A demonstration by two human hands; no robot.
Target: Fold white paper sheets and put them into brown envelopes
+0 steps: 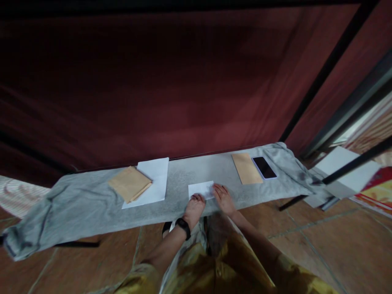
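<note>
A small folded white paper (200,189) lies near the front edge of a narrow table covered with grey cloth (92,208). My left hand (194,208) rests with curled fingers on the paper's lower left corner; a black band is on that wrist. My right hand (224,198) lies flat with its fingers stretched out on the paper's right edge. Neither hand lifts anything.
A stack of brown envelopes (130,183) lies on white sheets (154,176) at the left. One brown envelope (246,168) and a black phone (265,167) lie at the right. A dark red curtain hangs behind. White boards (346,163) and black frame bars stand at the far right.
</note>
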